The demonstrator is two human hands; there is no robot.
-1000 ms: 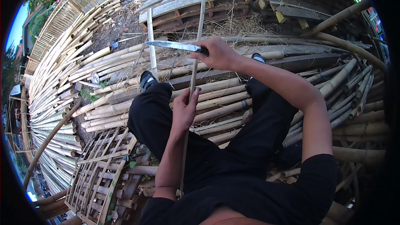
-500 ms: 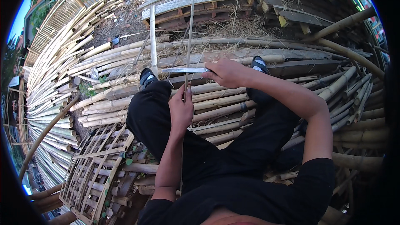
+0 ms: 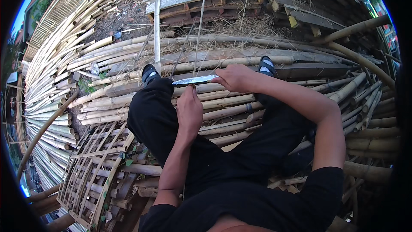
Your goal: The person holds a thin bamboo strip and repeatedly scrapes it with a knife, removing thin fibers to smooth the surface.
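Note:
My right hand (image 3: 235,78) is closed round the handle of a knife (image 3: 194,80), whose pale blade points left. Just below the blade, my left hand (image 3: 189,108) pinches a thin bamboo strip (image 3: 200,30). From the fingers the strip runs up and away, passing at the blade and reaching toward the slatted pallet. The blade lies crosswise over the strip near my left fingertips; whether it cuts in is too small to tell. To the left, a wider pale bamboo slat (image 3: 157,38) stands by my left foot, touched by neither hand.
Bamboo poles (image 3: 231,115) lie under and around my legs, with a large stack (image 3: 47,99) at the left. A wooden pallet (image 3: 206,0) is ahead, beside dry straw. A woven bamboo lattice (image 3: 92,176) rests at lower left. Bent poles (image 3: 360,60) cross at the right.
The strip has turned, its far end now leaning more to the right and edge-on. The knife blade has dropped slightly nearer to me and shows its flat side. My left hand has shifted slightly right.

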